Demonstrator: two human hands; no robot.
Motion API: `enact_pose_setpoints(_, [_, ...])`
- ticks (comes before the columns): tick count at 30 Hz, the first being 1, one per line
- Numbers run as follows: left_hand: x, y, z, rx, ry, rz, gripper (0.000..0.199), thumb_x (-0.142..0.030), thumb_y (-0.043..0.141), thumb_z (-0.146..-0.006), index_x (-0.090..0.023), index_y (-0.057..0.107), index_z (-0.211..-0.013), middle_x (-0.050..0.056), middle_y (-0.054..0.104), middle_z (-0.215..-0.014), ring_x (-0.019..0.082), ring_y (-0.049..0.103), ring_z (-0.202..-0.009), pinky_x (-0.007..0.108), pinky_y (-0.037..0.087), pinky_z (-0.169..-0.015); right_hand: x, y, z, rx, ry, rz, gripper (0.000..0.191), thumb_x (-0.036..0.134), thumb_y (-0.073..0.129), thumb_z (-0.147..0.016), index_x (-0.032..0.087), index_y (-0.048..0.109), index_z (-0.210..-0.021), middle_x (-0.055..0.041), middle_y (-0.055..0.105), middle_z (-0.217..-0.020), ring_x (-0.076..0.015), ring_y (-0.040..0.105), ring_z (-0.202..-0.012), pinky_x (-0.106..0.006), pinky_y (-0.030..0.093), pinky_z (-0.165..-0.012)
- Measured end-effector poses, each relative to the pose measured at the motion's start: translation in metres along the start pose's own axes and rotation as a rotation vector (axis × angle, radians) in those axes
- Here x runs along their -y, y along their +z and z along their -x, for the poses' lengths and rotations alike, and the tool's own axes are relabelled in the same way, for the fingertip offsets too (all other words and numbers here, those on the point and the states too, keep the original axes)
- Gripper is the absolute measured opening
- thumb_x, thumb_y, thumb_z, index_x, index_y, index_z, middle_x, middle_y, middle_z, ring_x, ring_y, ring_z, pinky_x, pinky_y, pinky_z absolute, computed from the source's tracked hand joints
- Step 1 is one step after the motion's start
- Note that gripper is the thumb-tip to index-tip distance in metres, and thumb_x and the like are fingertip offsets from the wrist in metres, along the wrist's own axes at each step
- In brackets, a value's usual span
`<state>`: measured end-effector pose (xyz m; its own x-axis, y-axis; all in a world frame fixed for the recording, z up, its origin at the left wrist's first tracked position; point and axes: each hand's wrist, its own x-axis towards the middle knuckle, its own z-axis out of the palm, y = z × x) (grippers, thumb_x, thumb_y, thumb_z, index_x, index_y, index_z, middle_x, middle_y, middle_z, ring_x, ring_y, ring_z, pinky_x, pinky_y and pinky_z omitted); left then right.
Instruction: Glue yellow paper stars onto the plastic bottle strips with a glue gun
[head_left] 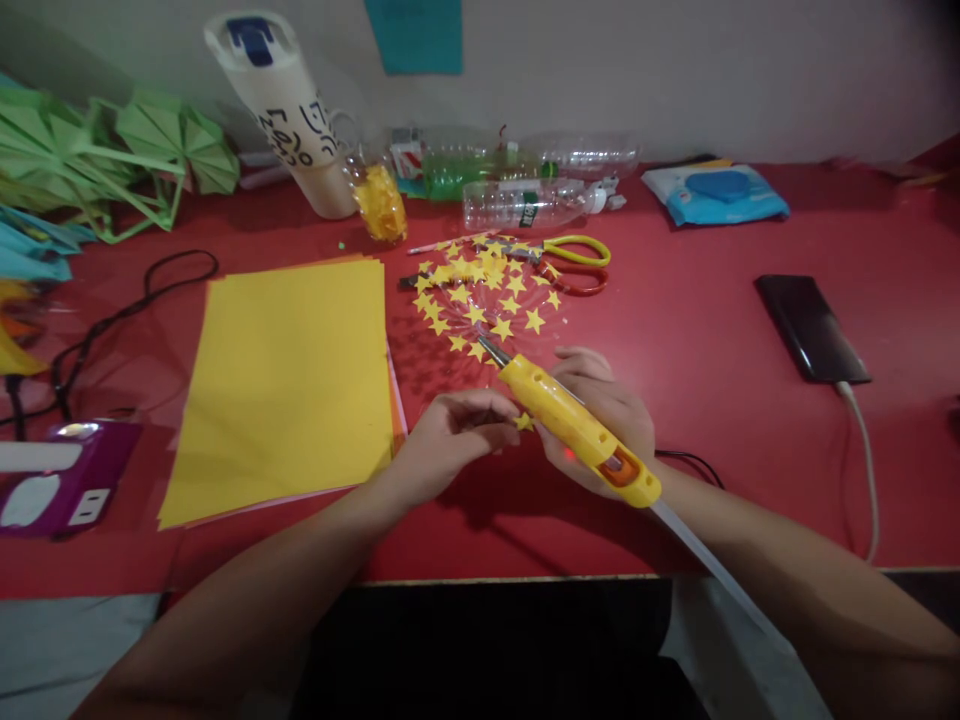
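Note:
My right hand [600, 410] is wrapped round a yellow glue gun [574, 420], whose metal nozzle points up and left. A long clear glue stick [720, 570] sticks out of its rear. Between the fingertips of my left hand [457, 440] is a small yellow paper star [523, 422], close below the gun's barrel. Just beyond the nozzle spreads a cluster of yellow stars [502, 328] on thin clear strands. Scissors [574, 265] with yellow and red handles lie behind the cluster.
Yellow paper sheets [292, 380] are stacked at left. A white bottle [300, 130], a container of yellow pieces [381, 205], clear plastic bottles [517, 205] and a wipes pack [716, 195] stand or lie along the wall. A phone [810, 328] with a cable lies right.

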<state>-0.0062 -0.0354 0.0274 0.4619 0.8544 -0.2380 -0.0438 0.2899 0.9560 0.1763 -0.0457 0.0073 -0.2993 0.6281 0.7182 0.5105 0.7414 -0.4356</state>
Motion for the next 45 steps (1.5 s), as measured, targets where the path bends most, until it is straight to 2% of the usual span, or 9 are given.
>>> enact_pose_setpoints(8, [-0.002,0.003,0.0,-0.016,0.173,-0.199,0.011,-0.02,0.06,-0.072,-0.019,0.064,-0.062,-0.001,0.06,-0.059,0.011,0.052,-0.056,0.025,0.045,-0.057,0.0,0.002,-0.001,-0.018,0.002,0.016,0.014,0.012,0.058,-0.078,0.023,0.051,-0.079,0.0021,0.06,-0.067,-0.0164,0.062,-0.069,-0.043,0.052,-0.085])
enact_pose_setpoints(11, [0.0,0.0,0.0,-0.097,0.23,-0.238,0.011,-0.022,0.06,-0.075,-0.019,0.063,-0.064,-0.001,0.061,-0.061,0.011,0.054,-0.058,0.024,0.045,-0.057,0.005,-0.004,-0.007,0.015,0.003,0.021,0.012,0.014,0.059,-0.079,0.023,0.053,-0.084,0.0002,0.063,-0.071,-0.0177,0.063,-0.072,-0.042,0.053,-0.081])
enact_pose_setpoints(15, [-0.002,-0.01,0.001,-0.283,0.367,-0.291,0.012,-0.022,0.059,-0.079,-0.019,0.061,-0.068,-0.002,0.06,-0.062,0.01,0.055,-0.057,0.022,0.046,-0.056,0.009,-0.015,-0.015,0.071,0.004,0.027,0.006,0.02,0.057,-0.083,0.022,0.054,-0.088,-0.0051,0.065,-0.08,-0.0198,0.063,-0.075,-0.04,0.054,-0.074])
enact_pose_setpoints(20, [-0.009,-0.02,0.001,-0.528,0.602,-0.481,0.011,-0.018,0.058,-0.082,-0.019,0.061,-0.071,-0.002,0.059,-0.061,0.009,0.051,-0.053,0.021,0.044,-0.052,0.007,-0.018,-0.016,0.109,-0.026,0.007,0.008,0.028,0.056,-0.085,0.023,0.051,-0.083,-0.0033,0.059,-0.07,-0.0189,0.058,-0.068,-0.039,0.052,-0.068])
enact_pose_setpoints(22, [-0.01,-0.021,0.001,-0.563,0.665,-0.579,0.012,-0.017,0.058,-0.083,-0.019,0.061,-0.071,-0.003,0.057,-0.059,0.008,0.049,-0.051,0.02,0.043,-0.051,0.006,-0.016,-0.016,0.119,-0.023,0.005,0.012,0.029,0.058,-0.085,0.023,0.049,-0.08,-0.0022,0.057,-0.069,-0.0175,0.056,-0.065,-0.037,0.051,-0.066])
enact_pose_setpoints(26, [-0.01,-0.019,0.002,-0.525,0.744,-0.706,0.013,-0.015,0.056,-0.085,-0.019,0.062,-0.074,-0.003,0.059,-0.06,0.007,0.05,-0.051,0.019,0.042,-0.049,0.008,-0.013,-0.016,0.122,-0.017,0.017,0.015,0.028,0.056,-0.085,0.022,0.047,-0.074,-0.0002,0.054,-0.064,-0.015,0.052,-0.06,-0.034,0.047,-0.061])
enact_pose_setpoints(30, [-0.01,-0.017,0.002,-0.517,0.764,-0.721,0.013,-0.014,0.055,-0.084,-0.019,0.062,-0.075,-0.003,0.061,-0.06,0.008,0.052,-0.051,0.019,0.043,-0.049,0.008,-0.012,-0.015,0.12,-0.025,0.023,0.019,0.029,0.056,-0.086,0.022,0.046,-0.071,0.0005,0.053,-0.062,-0.0144,0.05,-0.058,-0.033,0.046,-0.059])
enact_pose_setpoints(36, [-0.011,-0.015,0.004,-0.507,0.668,-0.677,0.014,-0.015,0.055,-0.085,-0.02,0.062,-0.074,-0.004,0.06,-0.06,0.008,0.051,-0.052,0.02,0.044,-0.051,0.008,-0.011,-0.014,0.134,-0.008,0.021,0.018,0.027,0.057,-0.084,0.023,0.046,-0.071,0.0014,0.052,-0.06,-0.0146,0.049,-0.057,-0.034,0.046,-0.06])
enact_pose_setpoints(45, [-0.013,-0.014,0.005,-0.506,0.636,-0.645,0.014,-0.017,0.055,-0.084,-0.021,0.061,-0.071,-0.004,0.057,-0.058,0.009,0.049,-0.05,0.023,0.042,-0.05,0.008,-0.01,-0.014,0.127,-0.025,0.036,0.019,0.026,0.058,-0.083,0.024,0.043,-0.071,0.0017,0.05,-0.058,-0.0144,0.048,-0.057,-0.033,0.046,-0.057])
